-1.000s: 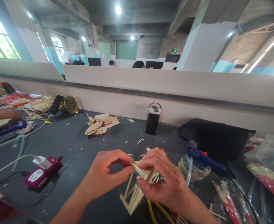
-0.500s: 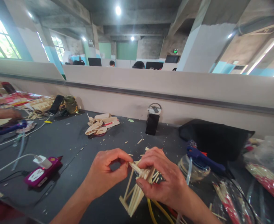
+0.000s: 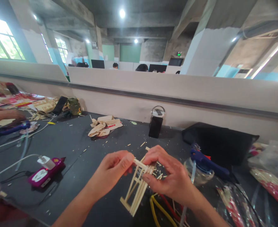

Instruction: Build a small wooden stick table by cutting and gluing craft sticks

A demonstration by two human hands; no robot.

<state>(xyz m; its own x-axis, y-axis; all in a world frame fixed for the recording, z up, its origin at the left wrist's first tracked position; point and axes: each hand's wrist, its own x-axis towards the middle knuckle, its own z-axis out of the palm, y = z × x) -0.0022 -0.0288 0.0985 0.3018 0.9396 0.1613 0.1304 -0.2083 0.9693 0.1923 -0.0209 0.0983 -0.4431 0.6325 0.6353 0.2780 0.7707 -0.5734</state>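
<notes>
A small frame of pale wooden sticks [image 3: 138, 193] hangs tilted between my hands, above the dark table. My right hand [image 3: 168, 173] is closed round its upper right part, with the thumb in front and the fingers behind. At the frame's upper left corner, my left hand [image 3: 114, 170] pinches the end of a short crosswise stick [image 3: 139, 163] between thumb and curled fingers. Whether that stick is fixed to the frame I cannot tell. Loose stick pieces [image 3: 159, 176] lie on the table behind my right hand, which partly hides them.
To the right, a blue glue gun [image 3: 208, 164] rests on a clear round container [image 3: 198, 176]. Yellow-handled pliers [image 3: 155, 211] lie below my right hand. A purple power strip [image 3: 46, 172] is at left. A phone [image 3: 155, 127] stands at the back. Another person's hand [image 3: 11, 116] is far left.
My left thumb has shifted up over the stick's end, and its fingers have curled in. The frame has turned slightly, showing more of its open side. My right hand keeps its hold.
</notes>
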